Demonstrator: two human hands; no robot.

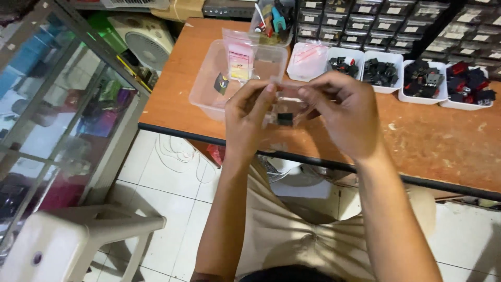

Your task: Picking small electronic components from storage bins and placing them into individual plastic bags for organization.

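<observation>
Both my hands meet above the front edge of the wooden table (428, 141). My left hand (249, 117) and my right hand (342, 112) pinch the top of a small clear plastic bag (284, 107) between thumbs and fingers. A small black part (285, 119) sits inside the bag near its bottom. Just behind the hands stands a clear plastic tub (209, 78) holding pink-topped packets (239, 55) and another small black part (222, 83).
A row of white trays holds black and red parts (422, 78) at the back right. Small-drawer cabinets (396, 23) stand behind them. A glass display case (62, 115) is at left, a white plastic stool (68, 240) below, a fan (146, 44) on the floor.
</observation>
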